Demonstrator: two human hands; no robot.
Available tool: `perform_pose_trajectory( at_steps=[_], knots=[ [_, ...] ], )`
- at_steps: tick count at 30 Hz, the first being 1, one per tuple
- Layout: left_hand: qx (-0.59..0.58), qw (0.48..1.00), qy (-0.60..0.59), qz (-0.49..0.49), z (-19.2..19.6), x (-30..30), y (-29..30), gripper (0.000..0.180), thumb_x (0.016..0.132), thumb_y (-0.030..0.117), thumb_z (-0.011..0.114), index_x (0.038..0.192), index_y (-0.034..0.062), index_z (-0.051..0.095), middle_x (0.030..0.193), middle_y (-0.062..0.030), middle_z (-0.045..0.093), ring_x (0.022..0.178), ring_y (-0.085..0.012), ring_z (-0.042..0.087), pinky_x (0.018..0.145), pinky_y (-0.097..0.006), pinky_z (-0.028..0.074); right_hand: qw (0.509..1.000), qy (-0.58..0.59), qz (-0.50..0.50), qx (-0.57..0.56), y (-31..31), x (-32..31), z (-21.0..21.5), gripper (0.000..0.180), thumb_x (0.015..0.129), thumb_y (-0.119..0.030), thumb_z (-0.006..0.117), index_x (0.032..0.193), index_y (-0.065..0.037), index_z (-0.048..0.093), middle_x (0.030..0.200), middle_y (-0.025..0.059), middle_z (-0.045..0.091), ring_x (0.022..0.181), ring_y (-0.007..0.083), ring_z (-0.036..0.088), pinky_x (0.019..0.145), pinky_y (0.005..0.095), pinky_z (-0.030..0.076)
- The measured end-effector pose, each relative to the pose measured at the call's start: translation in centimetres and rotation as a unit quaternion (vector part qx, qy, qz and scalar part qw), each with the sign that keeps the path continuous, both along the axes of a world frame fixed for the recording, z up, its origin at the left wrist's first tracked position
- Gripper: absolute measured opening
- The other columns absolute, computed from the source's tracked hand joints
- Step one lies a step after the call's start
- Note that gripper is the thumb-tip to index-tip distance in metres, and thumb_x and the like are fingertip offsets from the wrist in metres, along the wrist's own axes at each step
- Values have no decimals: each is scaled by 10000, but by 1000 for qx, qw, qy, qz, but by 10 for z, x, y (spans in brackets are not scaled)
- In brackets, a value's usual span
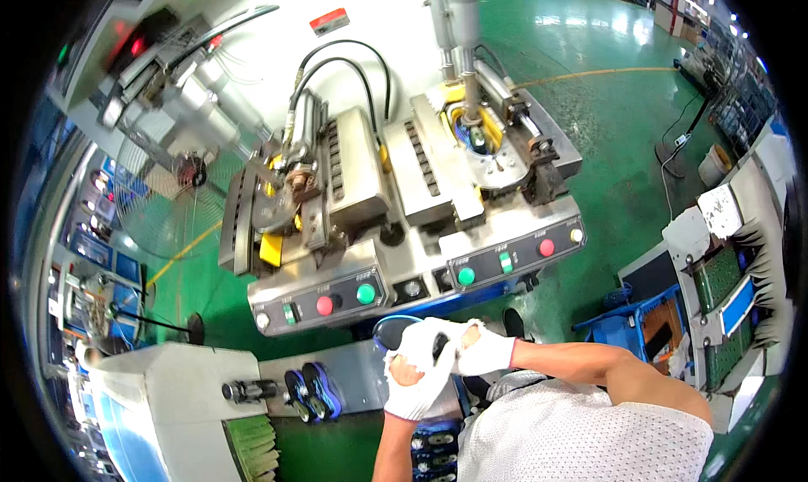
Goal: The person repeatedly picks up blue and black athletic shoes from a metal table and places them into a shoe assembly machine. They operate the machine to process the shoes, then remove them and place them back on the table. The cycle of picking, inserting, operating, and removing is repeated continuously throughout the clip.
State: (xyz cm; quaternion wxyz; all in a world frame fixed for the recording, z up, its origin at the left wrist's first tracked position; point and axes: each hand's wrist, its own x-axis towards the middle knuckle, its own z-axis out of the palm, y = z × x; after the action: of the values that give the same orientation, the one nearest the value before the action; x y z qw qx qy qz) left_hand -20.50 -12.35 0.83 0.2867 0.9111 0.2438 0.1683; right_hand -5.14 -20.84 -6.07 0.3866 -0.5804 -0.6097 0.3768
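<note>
In front of my body, my left hand (414, 371) and my right hand (486, 352), both in white gloves, come together with their fingers curled. They close on a dark shoe-like piece (390, 332) with a light blue rim, which shows beyond the left glove. The gloves hide most of it, so its exact kind is unclear. Left of my hands, a pair of dark shoe-like pieces with blue edges (313, 392) lies on a grey bench (360, 373). Several similar dark and blue pieces (434, 452) sit below my hands, near my body.
Ahead stands a two-station metal press (425, 171) with a control panel (509, 259) of green and red buttons. A blue-and-yellow shoe-shaped form (478, 135) sits under its right column. A fan (189, 175) stands left. A blue crate (627, 326) and a grey machine (724, 314) stand right.
</note>
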Motion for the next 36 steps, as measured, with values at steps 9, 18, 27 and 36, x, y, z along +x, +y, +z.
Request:
perform_pose_trajectory(
  at_steps=[9,18,27,36],
  knots=[
    [50,987,-152,15,22,251,50,506,932,80,708,1396,-7,527,1300,-185,609,1132,-272,661,982,-384,543,830,456,-320,-28,-124,174,27,456,893,-138,763,1288,29,610,1155,73,701,987,143,649,882,330,545],
    [-102,981,-8,166,-67,504,152,698,875,411,697,1372,-51,534,1347,-295,608,1259,-406,599,1092,-450,440,678,543,-487,88,-187,234,21,477,867,-131,699,1307,30,609,1165,66,696,976,155,673,881,339,559],
    [-124,970,73,194,-153,564,238,734,736,360,795,1278,-55,526,1229,-292,660,1164,-409,658,1019,-460,502,686,485,-537,70,-179,233,27,699,829,-187,748,1438,11,467,1219,143,683,1033,236,696,892,388,589],
    [-250,960,-17,127,-17,417,187,383,865,156,771,1209,5,699,981,-36,726,831,-130,643,782,-309,538,701,441,-553,84,-70,274,70,522,894,-122,714,1370,26,558,1185,83,695,988,165,677,909,354,565]
  ],
)
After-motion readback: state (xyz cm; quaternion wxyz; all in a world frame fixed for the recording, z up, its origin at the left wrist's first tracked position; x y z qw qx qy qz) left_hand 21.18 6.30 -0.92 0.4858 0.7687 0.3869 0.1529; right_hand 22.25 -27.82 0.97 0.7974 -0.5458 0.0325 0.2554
